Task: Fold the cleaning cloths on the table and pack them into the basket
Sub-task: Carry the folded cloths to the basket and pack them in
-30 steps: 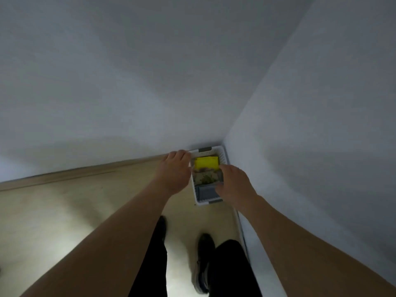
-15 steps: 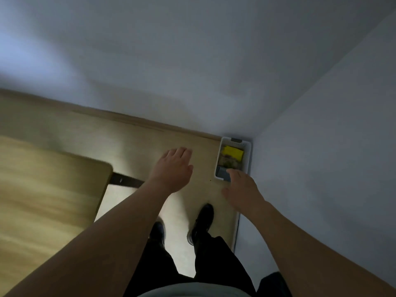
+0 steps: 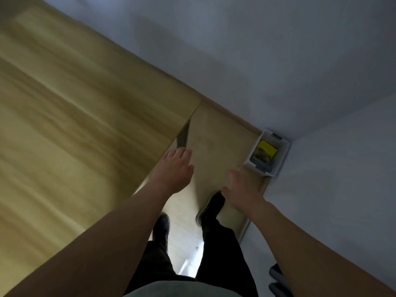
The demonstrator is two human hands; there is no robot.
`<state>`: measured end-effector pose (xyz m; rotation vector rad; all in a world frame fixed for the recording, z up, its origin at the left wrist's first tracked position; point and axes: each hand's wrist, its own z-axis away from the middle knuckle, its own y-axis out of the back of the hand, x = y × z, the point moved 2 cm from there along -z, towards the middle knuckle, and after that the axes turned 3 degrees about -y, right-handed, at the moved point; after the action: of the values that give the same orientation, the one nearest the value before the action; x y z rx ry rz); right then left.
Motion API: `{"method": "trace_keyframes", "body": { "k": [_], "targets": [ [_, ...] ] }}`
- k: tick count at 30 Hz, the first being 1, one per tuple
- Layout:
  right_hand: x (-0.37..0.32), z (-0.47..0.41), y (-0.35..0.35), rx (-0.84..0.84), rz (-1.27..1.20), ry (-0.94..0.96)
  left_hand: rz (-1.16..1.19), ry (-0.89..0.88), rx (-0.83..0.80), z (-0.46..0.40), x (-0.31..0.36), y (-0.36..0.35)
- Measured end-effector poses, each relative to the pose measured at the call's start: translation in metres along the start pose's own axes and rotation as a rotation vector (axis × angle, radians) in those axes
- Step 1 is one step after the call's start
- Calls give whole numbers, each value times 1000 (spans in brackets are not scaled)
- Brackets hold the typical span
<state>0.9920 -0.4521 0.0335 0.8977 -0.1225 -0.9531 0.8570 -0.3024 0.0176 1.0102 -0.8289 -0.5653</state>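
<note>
Standing in the floor corner where two walls meet, the white basket (image 3: pixel 278 156) holds folded cloths: a yellow cloth (image 3: pixel 266 147), a patterned one, a grey one. It lies ahead and right of both hands, long axis running toward the corner. The right hand (image 3: pixel 241 189), fingers spread and empty, is nearer; the left hand (image 3: pixel 174 168), likewise slack and empty, hangs beside the counter (image 3: pixel 85 125) edge.

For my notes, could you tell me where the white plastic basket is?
The white plastic basket sits on the floor at right in the head view, in the wall corner, beyond the right hand.
</note>
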Motion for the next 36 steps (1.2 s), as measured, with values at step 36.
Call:
{"method": "trace_keyframes", "body": {
  "k": [36],
  "targets": [
    [-425, 202, -392, -384, -103, 226, -75, 546, 240, 569, -353, -72]
  ]
}}
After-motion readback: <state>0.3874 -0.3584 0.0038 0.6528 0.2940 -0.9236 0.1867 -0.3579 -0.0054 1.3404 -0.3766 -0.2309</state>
